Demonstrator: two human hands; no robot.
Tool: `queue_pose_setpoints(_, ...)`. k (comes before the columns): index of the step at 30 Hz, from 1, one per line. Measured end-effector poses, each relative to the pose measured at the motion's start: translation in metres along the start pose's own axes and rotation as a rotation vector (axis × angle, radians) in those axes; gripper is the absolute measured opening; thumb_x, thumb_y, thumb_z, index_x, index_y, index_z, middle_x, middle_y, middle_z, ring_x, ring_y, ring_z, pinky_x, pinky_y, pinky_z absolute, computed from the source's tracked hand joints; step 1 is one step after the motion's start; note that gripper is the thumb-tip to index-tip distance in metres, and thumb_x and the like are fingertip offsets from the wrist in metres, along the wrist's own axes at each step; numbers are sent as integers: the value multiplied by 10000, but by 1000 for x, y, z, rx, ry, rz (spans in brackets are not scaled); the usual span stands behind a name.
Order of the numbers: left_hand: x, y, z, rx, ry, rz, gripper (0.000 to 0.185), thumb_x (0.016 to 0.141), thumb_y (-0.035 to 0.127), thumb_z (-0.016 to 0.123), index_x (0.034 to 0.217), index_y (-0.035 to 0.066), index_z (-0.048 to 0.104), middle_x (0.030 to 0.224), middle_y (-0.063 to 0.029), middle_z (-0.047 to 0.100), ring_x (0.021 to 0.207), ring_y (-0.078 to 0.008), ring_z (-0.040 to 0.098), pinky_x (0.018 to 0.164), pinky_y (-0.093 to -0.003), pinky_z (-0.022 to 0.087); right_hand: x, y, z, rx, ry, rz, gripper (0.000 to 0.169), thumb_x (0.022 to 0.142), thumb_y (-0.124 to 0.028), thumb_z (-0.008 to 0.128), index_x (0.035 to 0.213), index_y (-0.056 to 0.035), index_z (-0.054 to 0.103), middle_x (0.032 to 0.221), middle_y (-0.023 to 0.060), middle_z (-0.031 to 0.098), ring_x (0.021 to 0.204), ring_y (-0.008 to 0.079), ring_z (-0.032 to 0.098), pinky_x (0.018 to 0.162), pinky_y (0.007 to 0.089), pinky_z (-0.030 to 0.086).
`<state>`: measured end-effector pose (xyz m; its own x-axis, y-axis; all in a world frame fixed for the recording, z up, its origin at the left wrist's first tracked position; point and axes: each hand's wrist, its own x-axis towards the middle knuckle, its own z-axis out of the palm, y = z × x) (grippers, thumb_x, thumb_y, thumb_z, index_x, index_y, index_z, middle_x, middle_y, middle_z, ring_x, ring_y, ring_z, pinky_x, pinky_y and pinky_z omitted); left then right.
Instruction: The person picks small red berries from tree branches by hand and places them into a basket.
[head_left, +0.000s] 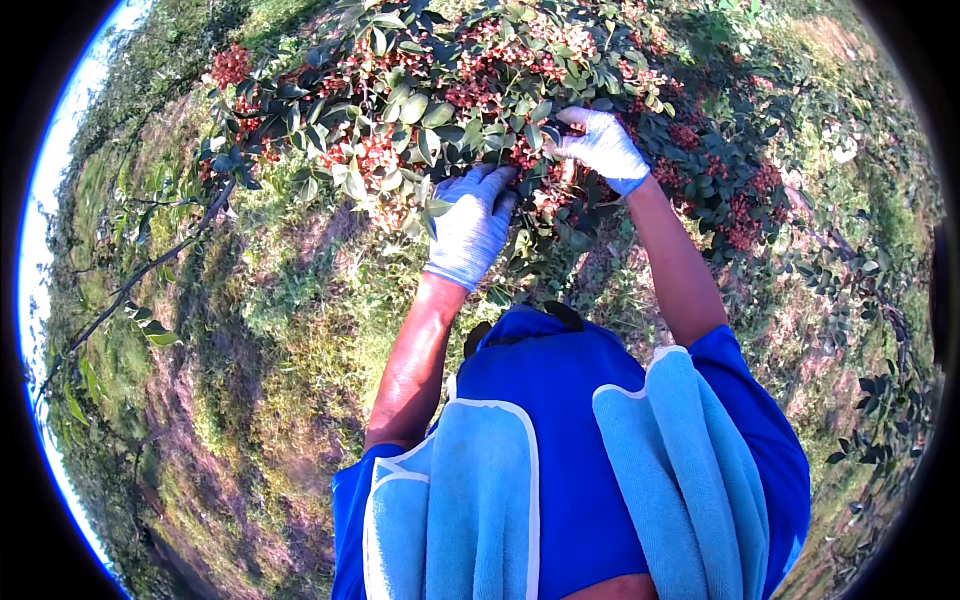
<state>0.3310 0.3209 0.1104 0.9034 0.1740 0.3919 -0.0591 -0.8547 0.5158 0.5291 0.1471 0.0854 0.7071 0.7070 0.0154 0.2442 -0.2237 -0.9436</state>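
Clusters of small red berries (377, 152) hang among the green leaves of a shrub (414, 109), which looks like Sichuan pepper. My left hand (471, 221), in a whitish knitted glove, reaches up into the lower foliage. Leaves and shade hide its fingertips, so any grip there is hidden. To the right and higher up, my right hand (609, 147), gloved alike, comes in from the side. Its thumb and a finger are spread around leaves and berries, and I cannot tell whether they pinch anything. Another berry cluster (551, 196) sits between the two hands.
A bare branch (161, 259) slants down at the left. More berry clusters (742, 221) hang at the right, above a leafy branch (892, 315). Weedy ground (300, 360) lies below. A light-blue towel (480, 487) drapes over my blue shirt (562, 375).
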Motion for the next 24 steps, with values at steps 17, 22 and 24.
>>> queue_pose_setpoints(17,-2,-1,0,-27,11,67,312,848,143,713,1159,116,710,1106,-132,710,997,-329,674,895,-415,499,2,-15,-2,-318,69,-193,290,898,-28,709,1171,56,660,1031,106,727,831,129,707,704,287,587)
queue_pose_setpoints(22,-3,0,3,-8,38,106,308,843,137,714,1149,112,709,1104,-127,711,998,-321,677,907,-417,495,-7,-56,12,-732,202,-270,254,801,-168,774,1049,-112,761,822,148,713,627,250,660,616,355,520)
queue_pose_setpoints(24,-4,0,5,-5,51,114,304,843,136,714,1145,112,710,1102,-125,713,992,-319,679,910,-415,495,-7,-57,19,-823,242,-242,284,828,-291,737,1036,-98,745,828,175,713,767,347,698,728,434,555)
